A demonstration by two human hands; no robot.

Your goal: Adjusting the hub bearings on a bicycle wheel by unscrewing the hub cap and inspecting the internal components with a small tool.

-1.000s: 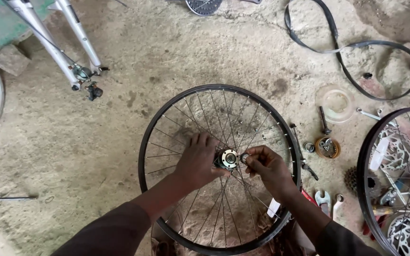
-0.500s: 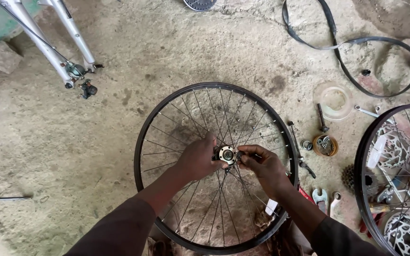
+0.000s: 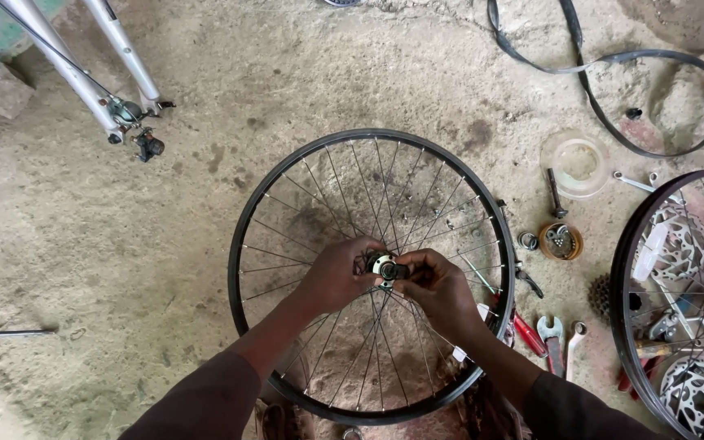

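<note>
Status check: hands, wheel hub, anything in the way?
Left hand and right hand both grip the hub. Spoked wheel flat on ground. Nothing blocking.

Lit evenly by soft, diffuse daylight, bright enough to read the grain of the concrete floor (image 3: 165,244) with no glare or blown highlights. Faint, short shadows only, traced under the spokes of the wheel (image 3: 368,204). Sharp at the centre, slightly softened and bowed toward the corners, with no motion blur.
</note>
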